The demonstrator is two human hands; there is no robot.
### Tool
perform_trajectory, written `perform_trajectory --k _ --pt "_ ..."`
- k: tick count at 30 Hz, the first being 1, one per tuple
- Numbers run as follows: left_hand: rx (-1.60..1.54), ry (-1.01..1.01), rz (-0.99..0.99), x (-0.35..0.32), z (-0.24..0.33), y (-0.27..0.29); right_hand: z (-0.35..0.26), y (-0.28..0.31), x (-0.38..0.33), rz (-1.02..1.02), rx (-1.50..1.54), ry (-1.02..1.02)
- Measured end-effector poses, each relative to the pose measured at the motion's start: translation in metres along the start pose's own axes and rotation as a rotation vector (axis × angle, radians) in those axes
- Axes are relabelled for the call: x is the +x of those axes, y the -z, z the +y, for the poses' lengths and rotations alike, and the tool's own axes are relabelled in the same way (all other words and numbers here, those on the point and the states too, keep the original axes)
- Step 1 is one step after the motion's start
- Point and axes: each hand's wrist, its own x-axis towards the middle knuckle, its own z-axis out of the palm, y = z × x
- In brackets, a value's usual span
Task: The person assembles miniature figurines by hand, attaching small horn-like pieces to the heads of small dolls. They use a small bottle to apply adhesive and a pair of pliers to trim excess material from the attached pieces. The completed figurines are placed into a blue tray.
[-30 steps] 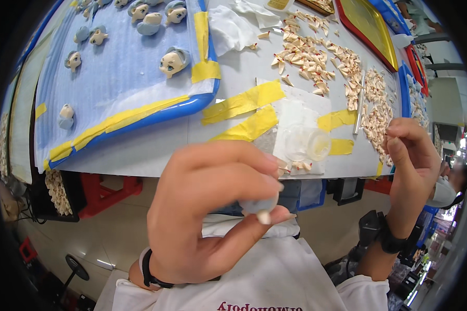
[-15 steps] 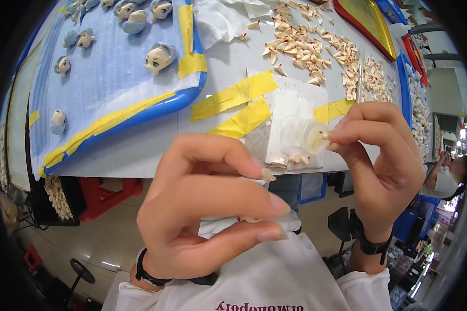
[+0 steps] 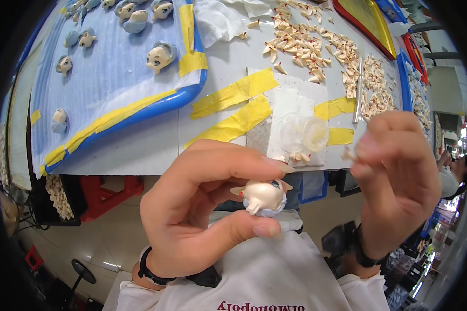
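Observation:
My left hand [image 3: 207,202] is closed round a small doll head [image 3: 264,196], thumb below and fingers above. The head has a pale face, a painted blue eye, light-blue hair and pointed pieces like ears sticking out at its sides; a small red spot shows by one of them. To the right, my right hand [image 3: 394,166] is slightly blurred and pinches a small pale piece [image 3: 349,154] between thumb and fingertips. It looks like one of the pointed ear pieces [image 3: 301,41] with red ends heaped on the table. The two hands are apart.
Small clear cups [image 3: 315,133], one with yellowish contents, stand on a white sheet held by yellow tape [image 3: 233,96]. Some ear pieces lie beside them at the table's edge. A blue-rimmed tray [image 3: 140,111] with several doll heads is at left. A metal rod [image 3: 358,93] lies right.
My right hand has drawn away from the clear cup, rightward and down, with the small piece. My left hand has turned the doll head so that its face shows.

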Motion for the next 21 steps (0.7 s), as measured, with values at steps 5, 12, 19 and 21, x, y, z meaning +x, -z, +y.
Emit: perform_trajectory --k 5,12,19,21 --pt "-0.063 0.012 0.133 -0.002 0.0 -0.011 -0.022 -0.015 -0.01 -0.05 0.325 -0.092" --pt "0.017 -0.034 0.033 -0.007 -0.003 -0.002 -0.022 -0.042 -0.024 0.159 0.242 -0.07" --pt "0.197 -0.051 -0.025 -0.01 0.003 0.005 -0.016 -0.038 -0.024 0.114 0.079 0.023" --pt "0.299 -0.09 -0.068 -0.008 0.006 0.007 -0.017 -0.034 -0.025 0.065 0.104 -0.022"
